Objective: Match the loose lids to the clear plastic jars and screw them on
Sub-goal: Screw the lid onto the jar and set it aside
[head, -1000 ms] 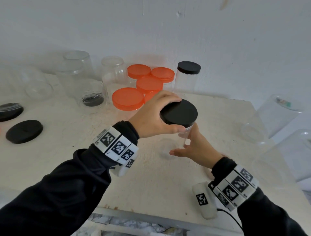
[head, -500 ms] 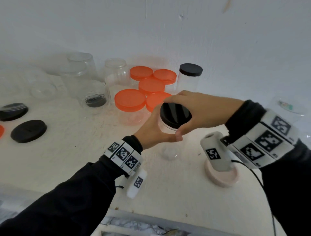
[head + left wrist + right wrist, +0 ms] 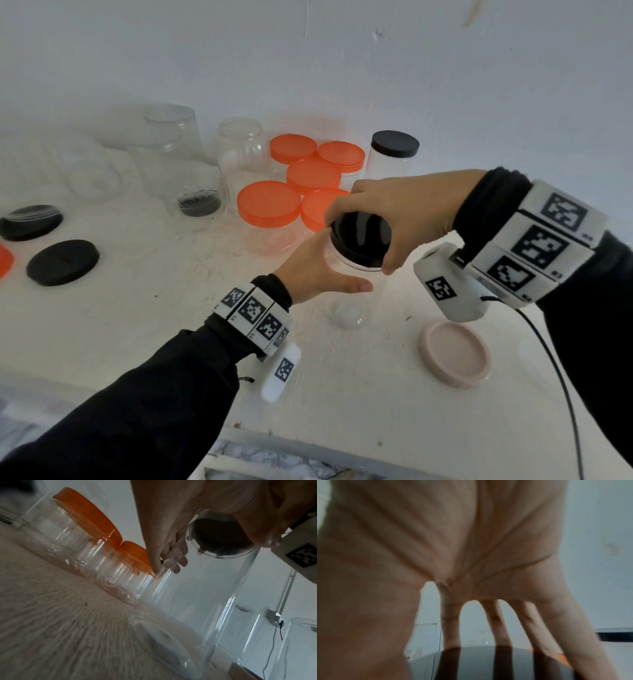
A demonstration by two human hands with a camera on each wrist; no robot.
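Observation:
A clear plastic jar stands upright in the middle of the white table with a glossy black lid on its mouth. My left hand grips the jar's side just under the lid, thumb along the front, fingers behind. My right hand reaches over from the right and its fingers curl round the lid's rim. The left wrist view shows my fingers on the jar wall. The right wrist view looks across the lid top under spread fingers.
Several orange-lidded jars stand just behind the hands, and a black-lidded jar by the wall. Open clear jars crowd the back left. Loose black lids lie at the left, and a pink lid at the front right.
The hands have swapped places: a second ago my left hand was on the lid and my right on the jar. Since half a second ago little has moved.

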